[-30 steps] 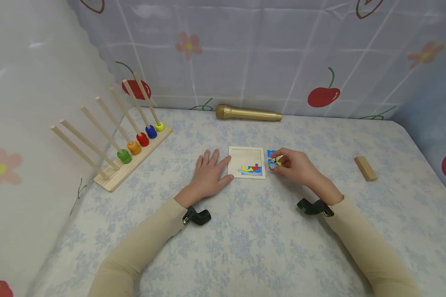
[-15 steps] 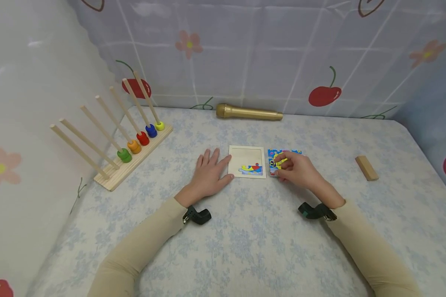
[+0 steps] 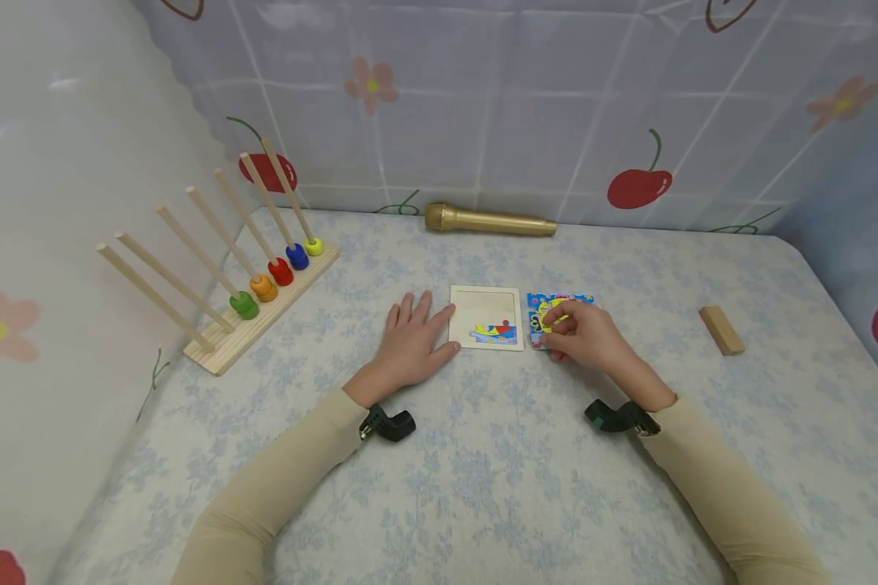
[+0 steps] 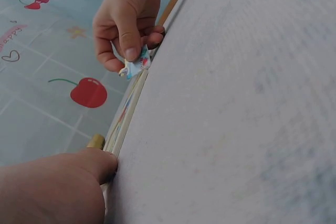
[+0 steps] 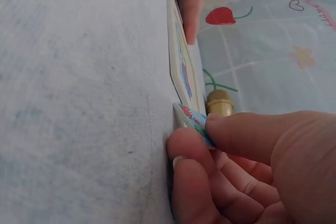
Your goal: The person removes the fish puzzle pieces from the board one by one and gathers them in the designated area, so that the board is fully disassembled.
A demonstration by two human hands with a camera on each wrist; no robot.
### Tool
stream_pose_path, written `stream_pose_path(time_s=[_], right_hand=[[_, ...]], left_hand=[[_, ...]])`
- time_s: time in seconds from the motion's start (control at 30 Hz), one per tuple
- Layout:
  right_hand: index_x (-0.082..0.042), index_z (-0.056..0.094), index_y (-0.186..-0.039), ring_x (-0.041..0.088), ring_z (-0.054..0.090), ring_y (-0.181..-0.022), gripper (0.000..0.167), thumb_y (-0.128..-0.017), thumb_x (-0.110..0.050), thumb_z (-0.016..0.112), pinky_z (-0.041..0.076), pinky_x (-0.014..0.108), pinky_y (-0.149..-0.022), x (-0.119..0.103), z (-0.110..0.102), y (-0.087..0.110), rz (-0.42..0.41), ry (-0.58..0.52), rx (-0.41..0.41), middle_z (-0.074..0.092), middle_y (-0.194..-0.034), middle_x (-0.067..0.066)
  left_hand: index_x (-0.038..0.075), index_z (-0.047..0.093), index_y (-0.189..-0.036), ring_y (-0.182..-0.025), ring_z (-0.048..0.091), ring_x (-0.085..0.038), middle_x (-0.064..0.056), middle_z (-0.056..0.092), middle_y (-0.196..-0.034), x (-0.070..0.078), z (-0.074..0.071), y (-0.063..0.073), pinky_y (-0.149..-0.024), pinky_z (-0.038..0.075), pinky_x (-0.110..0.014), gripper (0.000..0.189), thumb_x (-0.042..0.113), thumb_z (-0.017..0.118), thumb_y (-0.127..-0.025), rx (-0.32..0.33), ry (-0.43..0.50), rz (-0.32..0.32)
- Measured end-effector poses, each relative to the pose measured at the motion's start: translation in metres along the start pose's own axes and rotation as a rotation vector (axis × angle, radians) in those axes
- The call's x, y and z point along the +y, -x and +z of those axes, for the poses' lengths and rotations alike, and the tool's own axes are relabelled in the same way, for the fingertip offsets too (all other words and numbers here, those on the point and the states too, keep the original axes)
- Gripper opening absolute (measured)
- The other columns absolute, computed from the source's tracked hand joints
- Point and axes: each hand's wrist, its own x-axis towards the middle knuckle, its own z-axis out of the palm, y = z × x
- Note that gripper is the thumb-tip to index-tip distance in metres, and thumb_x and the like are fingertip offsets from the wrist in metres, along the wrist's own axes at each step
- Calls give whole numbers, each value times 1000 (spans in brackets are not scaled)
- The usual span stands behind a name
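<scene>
My left hand (image 3: 407, 349) lies flat on the table with its fingers spread. Its thumb and index finger touch the left edge of a pale wooden puzzle tray (image 3: 483, 305). Colourful puzzle pieces (image 3: 499, 332) lie in the tray's lower right corner. To the right of the tray is a blue and yellow picture (image 3: 537, 302), partly covered by my right hand (image 3: 588, 331). Between thumb and fingers, that hand pinches a small puzzle piece (image 5: 191, 116) with blue and red print. The piece (image 4: 137, 65) is tilted, close beside the tray's edge in the left wrist view.
A gold toy microphone (image 3: 490, 221) lies along the back of the table. At the left stands a wooden peg rack (image 3: 263, 315) with coloured beads on several pegs. A wooden block (image 3: 720, 331) rests at the right. A patterned curtain (image 3: 483, 106) hangs behind.
My right hand has shifted slightly right and down from the picture's left part, so more of the blue picture shows. My left hand has stayed at the tray.
</scene>
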Motion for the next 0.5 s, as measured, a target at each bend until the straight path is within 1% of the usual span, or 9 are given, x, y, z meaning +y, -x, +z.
stream_pose_path(time_s=[0.13,0.37,0.5], right_hand=[[4,65,-104,12,67,-56,22,-90,-11,74,55,25,-54,1,2,0,17,17,14,76,-79,12],[3,68,-101,11,62,-52,22,-89,-14,75,49,25,-52,2,4,2,12,79,45,74,-74,8],[3,69,-100,11,61,-52,21,-90,-15,75,47,25,-53,1,3,2,5,104,43,72,-71,7]], left_hand=[[17,38,-160,-157,3,-50,-25,15,-169,1,0,0,-124,8,-65,64,44,53,-103,0,0,0],[17,37,-160,-157,3,-50,-25,15,-169,1,-1,1,-124,7,-66,65,44,53,-103,0,-4,-1],[17,38,-160,-157,3,-50,-25,15,-169,1,-1,1,-124,7,-65,65,44,54,-103,2,-5,-3]])
